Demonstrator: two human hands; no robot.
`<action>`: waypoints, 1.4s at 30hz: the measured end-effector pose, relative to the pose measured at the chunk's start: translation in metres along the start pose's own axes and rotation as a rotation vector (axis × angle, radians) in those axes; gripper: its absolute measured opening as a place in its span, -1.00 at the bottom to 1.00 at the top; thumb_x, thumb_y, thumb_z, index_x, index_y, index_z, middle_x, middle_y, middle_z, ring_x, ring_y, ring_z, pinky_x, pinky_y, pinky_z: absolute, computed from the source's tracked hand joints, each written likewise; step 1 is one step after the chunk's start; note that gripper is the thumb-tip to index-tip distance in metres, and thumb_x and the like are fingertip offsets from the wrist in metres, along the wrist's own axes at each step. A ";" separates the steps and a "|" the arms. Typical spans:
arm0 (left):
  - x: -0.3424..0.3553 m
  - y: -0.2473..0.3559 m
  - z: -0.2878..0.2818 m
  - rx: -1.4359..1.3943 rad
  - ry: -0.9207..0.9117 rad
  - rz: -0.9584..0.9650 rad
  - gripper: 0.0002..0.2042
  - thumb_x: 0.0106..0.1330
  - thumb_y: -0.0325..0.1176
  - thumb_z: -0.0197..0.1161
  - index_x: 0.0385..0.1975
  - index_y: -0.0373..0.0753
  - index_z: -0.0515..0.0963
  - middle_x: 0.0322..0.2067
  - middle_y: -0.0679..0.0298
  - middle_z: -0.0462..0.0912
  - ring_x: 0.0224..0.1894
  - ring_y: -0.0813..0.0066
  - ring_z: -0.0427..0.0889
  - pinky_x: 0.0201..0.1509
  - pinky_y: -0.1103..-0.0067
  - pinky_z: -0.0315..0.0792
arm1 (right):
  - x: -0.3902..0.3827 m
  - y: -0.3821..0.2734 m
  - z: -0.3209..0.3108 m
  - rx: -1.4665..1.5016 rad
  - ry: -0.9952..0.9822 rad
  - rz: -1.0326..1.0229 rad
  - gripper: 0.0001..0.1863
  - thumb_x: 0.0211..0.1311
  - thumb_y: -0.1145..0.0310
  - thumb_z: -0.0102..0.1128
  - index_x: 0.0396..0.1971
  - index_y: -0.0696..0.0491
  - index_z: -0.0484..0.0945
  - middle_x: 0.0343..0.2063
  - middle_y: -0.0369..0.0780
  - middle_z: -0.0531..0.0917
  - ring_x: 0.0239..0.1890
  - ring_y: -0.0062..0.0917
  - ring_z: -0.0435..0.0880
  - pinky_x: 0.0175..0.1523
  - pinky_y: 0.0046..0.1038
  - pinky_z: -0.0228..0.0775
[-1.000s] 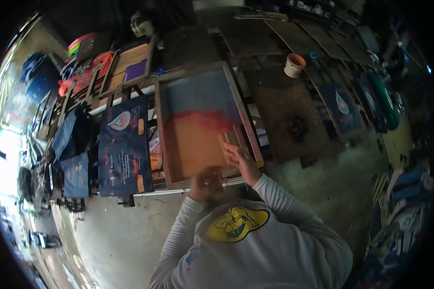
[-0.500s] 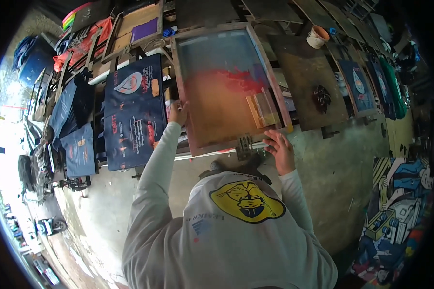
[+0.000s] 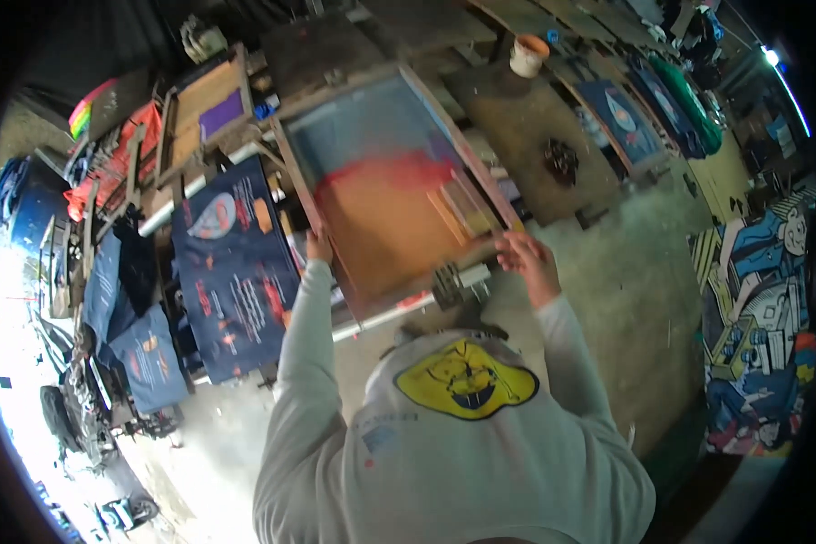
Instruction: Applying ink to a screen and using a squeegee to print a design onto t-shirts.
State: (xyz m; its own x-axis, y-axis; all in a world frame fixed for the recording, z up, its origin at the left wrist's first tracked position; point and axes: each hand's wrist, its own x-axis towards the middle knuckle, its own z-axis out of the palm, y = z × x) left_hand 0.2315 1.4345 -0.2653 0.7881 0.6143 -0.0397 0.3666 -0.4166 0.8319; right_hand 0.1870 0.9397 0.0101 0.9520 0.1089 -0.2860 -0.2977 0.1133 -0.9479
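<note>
Seeing person from above, grey hooded top with yellow print on back. Left hand [image 3: 318, 247] on left edge of screen-printing frame [image 3: 385, 195], fingers curled over wooden rail. Right hand [image 3: 526, 261] at frame's near right corner, fingers loosely spread, touching rail (can't tell if actually gripping). Frame sits tilted over press, centre of view, mesh blue at far end, red ink band across middle, orange below. Squeegee [image 3: 467, 207] lies on mesh near right rail. Dark printed shirt [image 3: 236, 272] on platen just left. White cup [image 3: 528, 54] well beyond.
</note>
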 end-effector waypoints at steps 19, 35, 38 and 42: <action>-0.026 0.037 -0.008 0.000 0.068 -0.225 -0.56 0.47 0.06 0.07 -0.09 -0.27 0.49 -0.29 -0.13 0.67 -0.17 -0.18 0.65 -0.11 0.20 0.49 | 0.326 0.076 -0.025 -1.260 0.018 -0.290 -0.48 0.35 -0.11 0.13 -0.10 0.11 0.61 -0.16 0.05 0.70 -0.08 0.01 0.67 0.07 -0.08 0.48; -0.027 0.023 -0.006 0.330 0.126 -0.203 -0.26 0.47 0.29 -0.29 -0.07 -0.24 0.69 -0.19 -0.26 0.67 -0.11 -0.21 0.67 -0.01 0.10 0.50 | 0.321 0.074 -0.020 -0.932 -0.158 -0.151 -0.12 0.42 -0.29 -0.13 0.31 0.28 0.33 0.31 0.16 0.38 0.34 -0.04 0.39 0.35 -0.26 0.28; -0.022 0.037 -0.012 0.480 0.047 -0.293 -0.18 0.39 0.42 -0.29 -0.15 -0.26 0.71 -0.22 -0.23 0.68 -0.06 -0.23 0.66 0.05 0.12 0.50 | 0.337 0.091 -0.022 -0.797 -0.168 -0.193 -0.14 0.40 -0.31 -0.13 0.17 0.29 0.48 0.16 0.17 0.54 0.25 -0.02 0.50 0.25 -0.21 0.33; -0.032 0.054 -0.019 0.486 0.014 -0.350 -0.12 0.33 0.49 -0.26 -0.20 -0.31 0.71 -0.22 -0.20 0.69 -0.07 -0.20 0.68 0.06 0.14 0.51 | 0.345 0.111 -0.030 -0.804 -0.100 -0.238 -0.19 0.35 -0.35 -0.08 -0.11 0.23 0.64 -0.23 0.17 0.70 -0.06 0.05 0.67 0.03 -0.09 0.43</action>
State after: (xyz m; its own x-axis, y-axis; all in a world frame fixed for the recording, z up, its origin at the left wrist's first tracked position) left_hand 0.2173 1.4051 -0.2084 0.5743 0.7777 -0.2556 0.7901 -0.4447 0.4219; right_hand 0.4846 0.9602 -0.1983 0.9609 0.2627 -0.0878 0.0875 -0.5888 -0.8035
